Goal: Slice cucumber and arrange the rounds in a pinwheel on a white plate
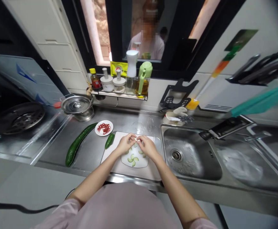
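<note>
My left hand (126, 143) and my right hand (146, 145) meet over the far part of a white plate (127, 161), fingertips pinched around a small pale piece (136, 139), too small to name. On the plate lie curved green-edged slices (133, 160) in small fan-like groups, some partly hidden by the hands. The plate rests on a white cutting board (155, 170). A short cucumber piece (109, 141) touches the board's left edge. Further left are a long whole cucumber (78, 146) and a small white dish (101, 132) of chopped red bits (103, 128).
To the right is a metal sink (191, 156), with a faucet (225, 127) over its right side. A steel pot (80, 109) stands back left, beside the stove with a black pan (17, 117). Seasoning bottles line a wall rack (120, 94).
</note>
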The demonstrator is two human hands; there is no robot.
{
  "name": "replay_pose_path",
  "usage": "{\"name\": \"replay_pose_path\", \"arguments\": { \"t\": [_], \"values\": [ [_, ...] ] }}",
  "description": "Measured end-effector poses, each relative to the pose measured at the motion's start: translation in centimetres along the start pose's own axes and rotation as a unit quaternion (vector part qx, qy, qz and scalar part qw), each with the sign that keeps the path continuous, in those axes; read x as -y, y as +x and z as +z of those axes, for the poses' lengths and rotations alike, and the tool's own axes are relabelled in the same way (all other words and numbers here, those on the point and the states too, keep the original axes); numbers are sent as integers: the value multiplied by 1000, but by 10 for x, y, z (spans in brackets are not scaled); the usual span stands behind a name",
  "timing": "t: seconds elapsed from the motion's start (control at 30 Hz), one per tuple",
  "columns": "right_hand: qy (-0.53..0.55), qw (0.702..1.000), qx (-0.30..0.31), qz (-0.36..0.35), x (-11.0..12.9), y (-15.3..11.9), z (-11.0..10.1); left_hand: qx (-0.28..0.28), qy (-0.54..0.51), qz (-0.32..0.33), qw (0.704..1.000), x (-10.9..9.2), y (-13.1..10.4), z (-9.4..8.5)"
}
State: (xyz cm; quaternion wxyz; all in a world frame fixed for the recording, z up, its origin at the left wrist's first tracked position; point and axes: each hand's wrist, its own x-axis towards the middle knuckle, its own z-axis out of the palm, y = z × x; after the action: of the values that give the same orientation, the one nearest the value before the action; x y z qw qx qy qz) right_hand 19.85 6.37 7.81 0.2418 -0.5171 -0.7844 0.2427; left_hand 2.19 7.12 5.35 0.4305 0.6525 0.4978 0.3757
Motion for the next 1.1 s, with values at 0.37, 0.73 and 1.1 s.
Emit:
{"name": "replay_pose_path", "arguments": {
  "t": [0.37, 0.73, 1.1],
  "values": [
    [-17, 998, 65, 16, -5, 19, -3, 42, 43, -2, 998, 1, 18, -7],
    [-7, 997, 69, 35, -29, 22, 18, 16, -64, -7, 998, 40, 22, 12],
    [-111, 987, 99, 66, -39, 23, 38, -36, 234, -120, 964, 46, 23, 17]
  ]
}}
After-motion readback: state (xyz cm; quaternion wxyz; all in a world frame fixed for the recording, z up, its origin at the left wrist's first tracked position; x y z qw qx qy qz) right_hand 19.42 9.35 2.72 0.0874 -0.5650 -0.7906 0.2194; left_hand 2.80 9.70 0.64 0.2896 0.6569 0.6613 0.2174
